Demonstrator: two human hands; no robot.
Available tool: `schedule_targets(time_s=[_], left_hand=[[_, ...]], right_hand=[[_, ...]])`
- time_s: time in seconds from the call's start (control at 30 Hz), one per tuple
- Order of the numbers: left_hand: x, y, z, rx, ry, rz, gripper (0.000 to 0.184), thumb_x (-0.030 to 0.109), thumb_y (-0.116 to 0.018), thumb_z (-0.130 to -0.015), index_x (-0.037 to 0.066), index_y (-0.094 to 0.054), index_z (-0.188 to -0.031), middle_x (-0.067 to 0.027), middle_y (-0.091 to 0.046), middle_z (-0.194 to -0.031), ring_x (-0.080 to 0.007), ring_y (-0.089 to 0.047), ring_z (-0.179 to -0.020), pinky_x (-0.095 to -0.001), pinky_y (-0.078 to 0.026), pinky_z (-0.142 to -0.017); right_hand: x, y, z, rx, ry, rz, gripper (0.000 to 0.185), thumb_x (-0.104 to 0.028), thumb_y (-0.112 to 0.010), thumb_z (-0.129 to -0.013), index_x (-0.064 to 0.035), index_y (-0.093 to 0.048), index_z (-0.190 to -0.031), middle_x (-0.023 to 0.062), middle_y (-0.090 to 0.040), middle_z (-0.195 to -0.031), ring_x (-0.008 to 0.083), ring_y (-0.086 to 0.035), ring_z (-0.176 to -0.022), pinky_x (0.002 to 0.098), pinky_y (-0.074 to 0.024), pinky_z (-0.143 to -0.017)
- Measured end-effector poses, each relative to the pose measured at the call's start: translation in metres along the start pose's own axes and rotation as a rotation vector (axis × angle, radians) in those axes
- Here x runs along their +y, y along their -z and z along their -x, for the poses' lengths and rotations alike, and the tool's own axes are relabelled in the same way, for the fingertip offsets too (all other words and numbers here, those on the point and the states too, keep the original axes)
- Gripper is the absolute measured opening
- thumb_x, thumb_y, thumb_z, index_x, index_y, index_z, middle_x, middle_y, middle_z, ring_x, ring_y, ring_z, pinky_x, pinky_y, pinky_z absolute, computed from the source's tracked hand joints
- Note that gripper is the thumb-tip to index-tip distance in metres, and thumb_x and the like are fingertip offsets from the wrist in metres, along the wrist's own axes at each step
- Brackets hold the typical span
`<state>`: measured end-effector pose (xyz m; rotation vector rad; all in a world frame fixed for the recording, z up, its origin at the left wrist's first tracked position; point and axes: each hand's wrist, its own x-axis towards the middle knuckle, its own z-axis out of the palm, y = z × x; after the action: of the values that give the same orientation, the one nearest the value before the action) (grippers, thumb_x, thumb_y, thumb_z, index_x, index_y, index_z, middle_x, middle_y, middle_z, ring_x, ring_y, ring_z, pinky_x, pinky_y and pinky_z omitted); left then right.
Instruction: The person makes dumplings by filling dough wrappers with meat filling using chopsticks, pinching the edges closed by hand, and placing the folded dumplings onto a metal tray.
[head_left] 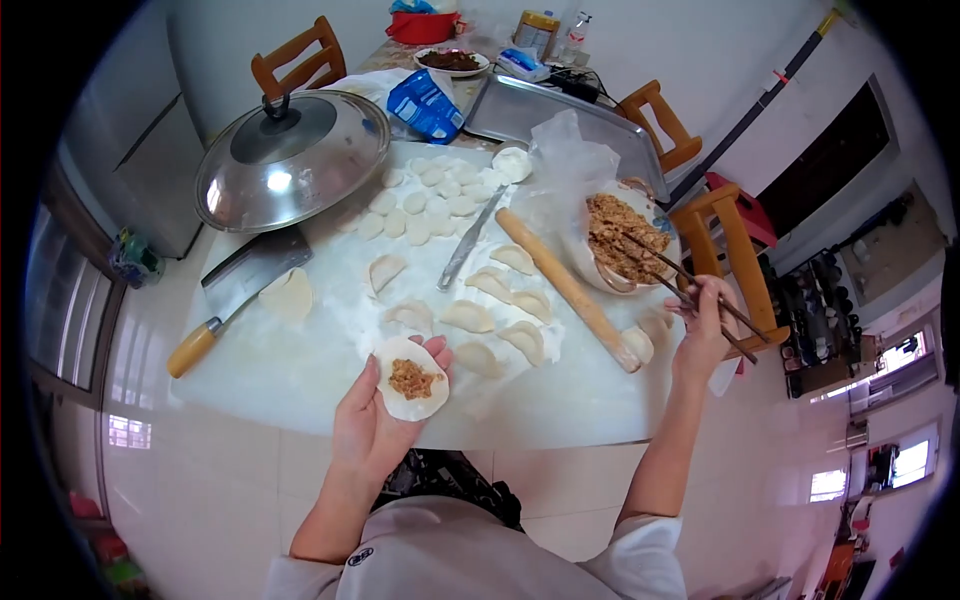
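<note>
On my left hand, palm up with the fingers curved beneath, rests a round dumpling wrapper. A lump of brown minced filling sits in its middle. My right hand grips a pair of dark chopsticks, whose tips reach into the filling in a large bowl. Beyond my left hand, several folded dumplings lie on the floured white board. A wooden rolling pin lies between them and the bowl.
A large domed lid stands at the back left, with a wood-handled cleaver in front of it. Several wrappers and a long metal blade lie mid-board. Behind are a metal tray and a blue bag.
</note>
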<state>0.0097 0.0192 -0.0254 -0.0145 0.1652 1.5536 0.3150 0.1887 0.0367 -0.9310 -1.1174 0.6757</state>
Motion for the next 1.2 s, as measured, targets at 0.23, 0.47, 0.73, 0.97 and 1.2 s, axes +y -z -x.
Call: schedule_targets(time_s=[0.23,0.47,0.73,0.97,1.2], left_hand=[[-0.004,0.008,-0.008,-0.038,0.034,-0.032,0.051,0.032,-0.032,-0.102,-0.005,-0.034,-0.137,-0.0255,-0.039,-0.141,-0.0387,-0.038,-0.131,-0.0487,-0.026,-0.113],[-0.002,0.007,-0.01,-0.041,0.067,-0.008,0.051,0.032,-0.034,-0.101,-0.005,-0.035,-0.136,-0.0254,-0.04,-0.139,-0.0381,-0.039,-0.13,-0.0486,-0.026,-0.114],[-0.001,0.003,-0.01,-0.009,0.039,-0.044,0.053,0.034,-0.035,-0.101,-0.003,-0.032,-0.138,-0.0222,-0.036,-0.143,-0.0359,-0.037,-0.132,-0.0466,-0.026,-0.113],[0.001,0.001,-0.01,-0.057,0.093,-0.156,0.055,0.04,-0.031,-0.101,0.002,-0.033,-0.14,-0.0139,-0.039,-0.145,-0.0295,-0.038,-0.133,-0.0425,-0.026,-0.112],[0.002,0.002,-0.007,-0.012,0.051,-0.053,0.055,0.036,-0.03,-0.101,-0.002,-0.03,-0.141,-0.0203,-0.037,-0.144,-0.0335,-0.036,-0.134,-0.0451,-0.022,-0.115]], right_hand=[[0.015,-0.011,0.0,-0.01,-0.024,0.046,0.029,-0.025,-0.053,-0.097,0.0029,-0.057,-0.094,0.0104,-0.059,-0.081,0.0188,-0.064,-0.064,0.0296,-0.0555,-0.063],[0.014,-0.011,-0.001,0.132,0.067,-0.046,0.03,-0.025,-0.05,-0.098,0.0034,-0.055,-0.09,0.0131,-0.06,-0.079,0.0216,-0.064,-0.064,0.0319,-0.0556,-0.063],[-0.009,-0.002,0.037,-0.059,-0.06,-0.401,0.026,-0.033,-0.051,-0.098,-0.0068,-0.055,-0.098,0.0059,-0.055,-0.095,0.0157,-0.054,-0.078,0.0293,-0.0484,-0.057],[-0.009,-0.047,0.12,-0.53,-0.074,-0.507,0.034,-0.031,-0.048,-0.098,0.0023,-0.053,-0.094,0.016,-0.051,-0.078,0.0245,-0.058,-0.051,0.0348,-0.0531,-0.047],[-0.002,-0.05,0.14,-0.663,-0.137,-0.454,0.035,-0.029,-0.051,-0.097,0.0056,-0.057,-0.09,0.0184,-0.053,-0.08,0.0284,-0.061,-0.052,0.0355,-0.0533,-0.046]])
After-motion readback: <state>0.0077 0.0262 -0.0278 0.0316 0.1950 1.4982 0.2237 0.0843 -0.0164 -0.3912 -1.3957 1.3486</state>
